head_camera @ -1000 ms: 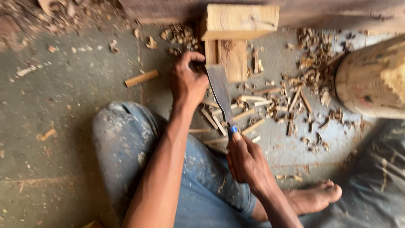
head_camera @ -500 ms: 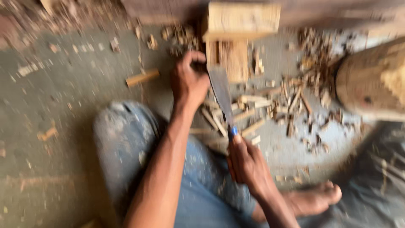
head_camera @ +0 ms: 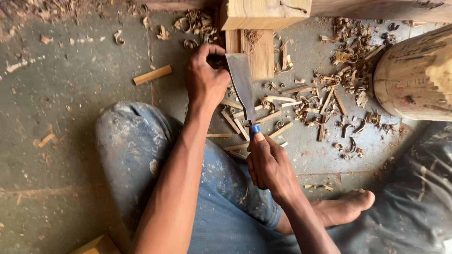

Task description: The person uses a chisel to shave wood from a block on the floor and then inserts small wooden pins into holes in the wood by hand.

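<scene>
Since half a second ago almost nothing has shifted: our hands sit on the same work and the earlier blur has cleared, the blade leaning a touch more upright toward twelve o'clock.

Our right hand is closed in a full fist around the handle of a broad chopping knife, a blue collar showing just above the thumb. From that grip the wide grey blade runs up toward twelve o'clock and ends at a flat wooden piece standing on the floor.

Our left hand lies at nine o'clock of the blade, fingers curled and pinched at the blade's upper corner beside the wooden piece; whether they hold the piece or only steady something small against it, we cannot tell, since the knuckles hide the fingertips.

At twelve o'clock of the piece sits a pale squared timber block. At three o'clock of the blade a litter of wood chips and curled shavings spreads over the concrete floor, and beyond it, at the right edge, stands a round log. A short wooden stick lies alone at nine o'clock of our left hand. Our knee in dusty blue jeans is bent beneath the left forearm, and our bare foot rests at four o'clock of the right hand.
</scene>
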